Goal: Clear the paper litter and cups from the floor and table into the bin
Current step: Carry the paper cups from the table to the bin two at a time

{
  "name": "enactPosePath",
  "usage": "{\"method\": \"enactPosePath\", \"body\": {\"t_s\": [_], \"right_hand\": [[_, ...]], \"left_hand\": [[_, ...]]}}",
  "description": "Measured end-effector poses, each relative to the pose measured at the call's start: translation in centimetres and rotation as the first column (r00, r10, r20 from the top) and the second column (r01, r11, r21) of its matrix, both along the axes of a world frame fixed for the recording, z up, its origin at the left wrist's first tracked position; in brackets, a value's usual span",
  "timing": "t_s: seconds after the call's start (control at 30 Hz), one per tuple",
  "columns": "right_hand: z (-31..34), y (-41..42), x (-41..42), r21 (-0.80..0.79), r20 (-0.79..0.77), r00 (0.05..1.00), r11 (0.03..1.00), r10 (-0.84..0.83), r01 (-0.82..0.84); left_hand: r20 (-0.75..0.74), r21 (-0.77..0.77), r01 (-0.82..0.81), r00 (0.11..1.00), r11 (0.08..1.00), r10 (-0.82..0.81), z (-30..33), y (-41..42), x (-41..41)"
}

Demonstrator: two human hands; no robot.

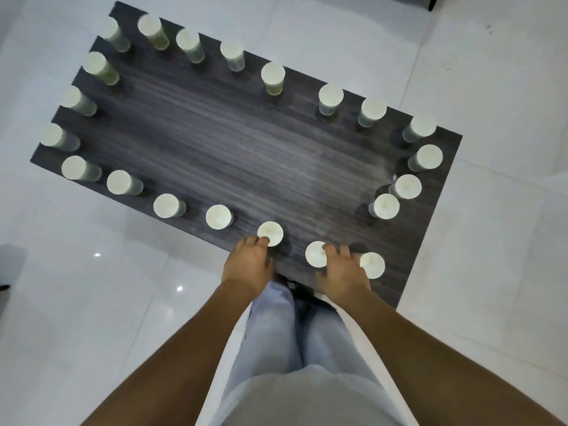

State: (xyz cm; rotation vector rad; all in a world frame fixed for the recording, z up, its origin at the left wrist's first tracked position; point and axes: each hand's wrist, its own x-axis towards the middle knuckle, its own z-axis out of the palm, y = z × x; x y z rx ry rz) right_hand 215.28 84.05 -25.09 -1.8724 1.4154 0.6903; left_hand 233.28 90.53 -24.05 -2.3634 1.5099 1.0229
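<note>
Head view: two hands reach for cups at the table edge

Head view looks down at a dark wood table (246,142) on a white tile floor (491,72). Many white cups stand in a ring near the table's sides. They look upside down, with flat round ends facing up, but it is hard to be sure. Their long sides run straight up and down.

The left hand (247,265) sits at the near edge. Its fingers (263,240) curl a little, and the tips touch the rim of the left near cup (270,233). The grip is not plain, so I cannot tell if it holds the cup.

The right hand (344,272) lies between the middle near cup (316,254) and the right near cup (372,265). Its fingers (330,249) bend over the side of the middle cup. The hand hides that side, so I cannot tell if it grips.

Both arms come up from the bottom. Light trousers (295,348) hide the floor below. The table's near corner is hidden behind the right arm.
</note>
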Motion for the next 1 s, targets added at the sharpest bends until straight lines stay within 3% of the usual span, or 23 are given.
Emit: {"method": "enactPosePath", "body": {"t_s": [0.3,0.53,0.77,1.0], "right_hand": [[-9.7,-1.1,2.3,-0.017,-0.053,0.998,1.000,-0.019,0.018],[-13.8,0.8,2.0,-0.041,-0.018,0.997,0.997,0.072,-0.073],[-11.2,1.3,1.1,-0.051,0.040,0.999,0.999,-0.016,0.019],[-3.5,0.4,0.2,-0.114,0.058,0.995,0.990,-0.078,0.084]], "left_hand": [[0.077,0.030,0.179,0.981,0.983,-0.180,-10.3,-4.1,0.4],[0.027,0.071,0.217,0.975,0.973,-0.220,-15.2,-3.0,0.2],[0.020,0.036,0.271,0.962,0.962,-0.272,-12.7,-2.1,0.0],[0.021,-0.002,0.365,0.931,0.931,-0.365,-5.3,-3.7,-1.6]]}}
